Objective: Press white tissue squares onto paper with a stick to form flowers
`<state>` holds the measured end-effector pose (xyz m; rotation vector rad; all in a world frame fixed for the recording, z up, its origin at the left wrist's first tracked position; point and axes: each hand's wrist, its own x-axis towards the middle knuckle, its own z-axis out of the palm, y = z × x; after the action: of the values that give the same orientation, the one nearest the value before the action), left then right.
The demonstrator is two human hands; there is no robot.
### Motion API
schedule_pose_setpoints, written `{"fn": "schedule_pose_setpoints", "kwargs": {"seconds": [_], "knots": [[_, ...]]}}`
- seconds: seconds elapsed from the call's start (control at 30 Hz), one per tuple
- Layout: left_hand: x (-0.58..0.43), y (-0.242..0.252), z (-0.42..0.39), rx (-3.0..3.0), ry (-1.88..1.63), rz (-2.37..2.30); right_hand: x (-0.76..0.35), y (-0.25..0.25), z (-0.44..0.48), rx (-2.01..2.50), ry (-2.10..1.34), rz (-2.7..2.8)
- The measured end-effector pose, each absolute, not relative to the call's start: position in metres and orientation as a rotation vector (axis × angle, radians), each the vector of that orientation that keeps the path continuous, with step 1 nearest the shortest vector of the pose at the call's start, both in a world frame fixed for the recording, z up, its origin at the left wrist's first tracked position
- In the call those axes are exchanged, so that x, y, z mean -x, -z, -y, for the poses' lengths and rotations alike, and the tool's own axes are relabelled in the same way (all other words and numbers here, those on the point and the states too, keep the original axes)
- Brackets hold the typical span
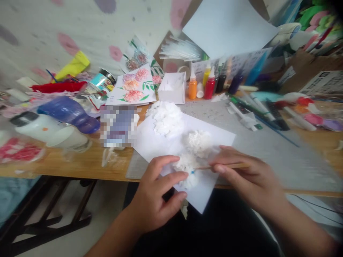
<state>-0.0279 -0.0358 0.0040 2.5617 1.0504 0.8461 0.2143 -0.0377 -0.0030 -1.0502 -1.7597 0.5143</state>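
My right hand pinches a thin wooden stick, whose tip reaches left to a white crumpled-paper cluster. A blurred whitish patch shows beside its fingertips; I cannot make out what it is. My left hand has its fingers spread, with the fingertips against the left side of that same cluster. A small blue spot shows on the cluster. Just behind it is a second ruffled white cluster, and a bigger pile of white paper pieces lies farther back. All rest on a white paper sheet that overhangs the table's front edge.
A grey mat covers part of the wooden table. Orange and red paint bottles stand behind, near a white box and a flower picture. Pens lie at right; a blue-purple bottle lies left.
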Motion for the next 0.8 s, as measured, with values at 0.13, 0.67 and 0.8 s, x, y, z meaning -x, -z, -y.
{"fn": "schedule_pose_setpoints", "kwargs": {"seconds": [0.13, 0.67, 0.8], "knots": [[0.051, -0.009, 0.013, -2.494, -1.18, -1.527, -0.215, 0.003, 0.038, 1.069, -0.481, 1.712], [0.055, -0.025, -0.035, -2.136, -0.266, -1.909, -0.218, 0.012, 0.038, 0.928, -0.407, 1.725], [0.054, -0.027, -0.029, -2.104, -0.311, -1.913, -0.217, 0.012, 0.038, 0.93, -0.396, 1.726]]}}
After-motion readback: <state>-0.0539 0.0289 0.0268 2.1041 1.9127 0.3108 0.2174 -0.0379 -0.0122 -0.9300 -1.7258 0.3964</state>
